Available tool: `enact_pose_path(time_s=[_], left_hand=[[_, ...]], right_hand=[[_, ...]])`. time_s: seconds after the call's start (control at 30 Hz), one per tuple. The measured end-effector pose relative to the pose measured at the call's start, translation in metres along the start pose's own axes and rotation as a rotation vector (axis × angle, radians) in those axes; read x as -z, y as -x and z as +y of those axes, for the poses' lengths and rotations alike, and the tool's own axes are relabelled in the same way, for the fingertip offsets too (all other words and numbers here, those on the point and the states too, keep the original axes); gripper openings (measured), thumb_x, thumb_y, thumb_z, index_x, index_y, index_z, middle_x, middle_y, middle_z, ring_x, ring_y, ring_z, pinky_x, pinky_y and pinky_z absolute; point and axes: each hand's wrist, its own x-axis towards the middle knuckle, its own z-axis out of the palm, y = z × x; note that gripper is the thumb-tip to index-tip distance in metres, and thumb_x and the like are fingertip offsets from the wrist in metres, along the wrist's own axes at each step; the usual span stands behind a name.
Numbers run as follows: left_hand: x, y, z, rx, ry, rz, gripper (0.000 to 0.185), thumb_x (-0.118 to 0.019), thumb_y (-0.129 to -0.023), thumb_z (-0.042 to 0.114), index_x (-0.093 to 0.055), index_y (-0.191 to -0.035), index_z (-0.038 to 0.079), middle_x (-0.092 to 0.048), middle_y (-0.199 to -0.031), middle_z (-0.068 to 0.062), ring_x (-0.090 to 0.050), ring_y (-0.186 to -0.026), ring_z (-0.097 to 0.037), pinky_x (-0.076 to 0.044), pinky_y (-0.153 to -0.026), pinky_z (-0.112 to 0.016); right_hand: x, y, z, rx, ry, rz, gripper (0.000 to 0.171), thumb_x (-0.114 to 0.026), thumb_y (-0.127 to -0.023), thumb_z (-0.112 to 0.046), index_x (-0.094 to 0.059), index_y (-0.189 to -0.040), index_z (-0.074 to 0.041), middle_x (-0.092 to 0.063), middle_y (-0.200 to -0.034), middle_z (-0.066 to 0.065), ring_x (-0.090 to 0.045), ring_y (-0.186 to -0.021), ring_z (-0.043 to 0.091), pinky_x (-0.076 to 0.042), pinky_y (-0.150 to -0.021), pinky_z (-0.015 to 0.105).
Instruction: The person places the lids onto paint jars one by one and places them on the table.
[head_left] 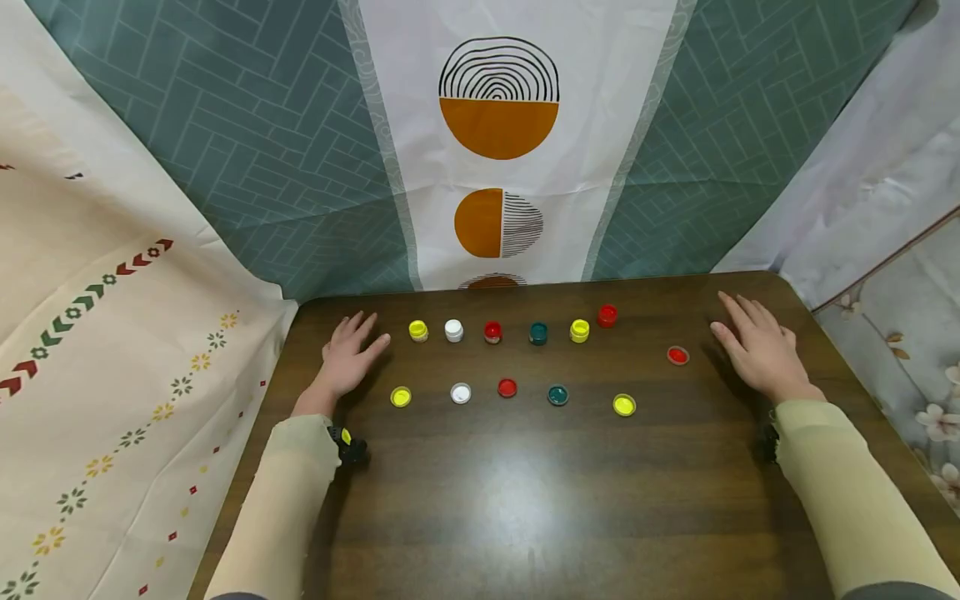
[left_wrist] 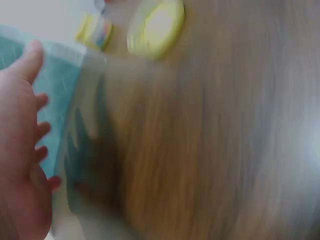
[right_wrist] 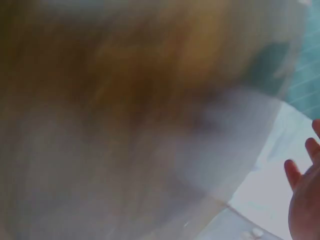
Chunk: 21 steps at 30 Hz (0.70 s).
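Observation:
On a dark wooden table (head_left: 525, 500) stands a back row of small paint pots: yellow (head_left: 418, 331), white (head_left: 453, 331), red (head_left: 492, 332), green (head_left: 537, 333), yellow (head_left: 579, 331) and red (head_left: 607, 316). Their lids lie in front: yellow (head_left: 401, 397), white (head_left: 461, 393), red (head_left: 507, 387), green (head_left: 557, 395), yellow (head_left: 624, 405), red (head_left: 678, 355). My left hand (head_left: 347, 358) rests flat and open left of the pots, holding nothing. My right hand (head_left: 757, 346) lies flat and open right of the red lid. The left wrist view is blurred, showing a yellow lid (left_wrist: 156, 27) and my left hand (left_wrist: 20, 150).
A patterned curtain (head_left: 495, 142) hangs behind the table's far edge. A cream cloth (head_left: 112, 358) drapes at the left and a floral one (head_left: 900, 333) at the right. The right wrist view is blurred and shows only fingertips (right_wrist: 305, 190).

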Motion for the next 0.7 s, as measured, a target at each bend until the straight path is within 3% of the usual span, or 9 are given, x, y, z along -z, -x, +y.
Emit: enact_pose_path(time_s=[0.13,0.3,0.5,0.7], left_hand=[[-0.007,-0.008,0.022,0.024,0.143,0.004,0.074,-0.064,-0.107,0.047,-0.043,-0.163,0.005,-0.033,-0.170,-0.022,-0.018,-0.158,-0.046,-0.015,-0.122,-0.072],[-0.016,-0.017,0.040,0.079,0.176,0.008,0.069,-0.077,-0.101,0.037,-0.052,-0.157,0.005,-0.046,-0.161,-0.022,-0.030,-0.153,-0.045,-0.027,-0.124,-0.059],[-0.022,-0.023,0.052,0.144,0.174,0.015,0.066,-0.082,-0.097,0.032,-0.057,-0.152,0.004,-0.044,-0.157,-0.025,-0.031,-0.148,-0.047,-0.032,-0.121,-0.058],[-0.029,-0.028,0.056,0.164,0.193,0.045,0.065,-0.084,-0.096,0.032,-0.061,-0.149,0.002,-0.047,-0.152,-0.026,-0.034,-0.144,-0.046,-0.032,-0.119,-0.057]], right_hand=[[0.004,-0.003,-0.015,0.019,-0.108,0.171,0.063,-0.035,-0.117,-0.044,-0.024,-0.172,-0.015,-0.030,-0.167,0.032,-0.023,-0.153,0.057,-0.017,-0.115,0.079],[0.005,-0.005,-0.037,0.057,-0.184,0.297,0.057,-0.041,-0.117,-0.038,-0.039,-0.165,-0.008,-0.042,-0.160,0.032,-0.033,-0.147,0.057,-0.021,-0.123,0.065],[0.005,-0.005,-0.051,0.087,-0.203,0.284,0.059,-0.044,-0.116,-0.039,-0.035,-0.168,-0.012,-0.045,-0.159,0.030,-0.034,-0.146,0.055,-0.023,-0.121,0.067],[0.004,-0.002,-0.054,0.121,-0.198,0.299,0.058,-0.046,-0.116,-0.038,-0.036,-0.168,-0.013,-0.050,-0.156,0.028,-0.038,-0.144,0.054,-0.026,-0.121,0.066]])
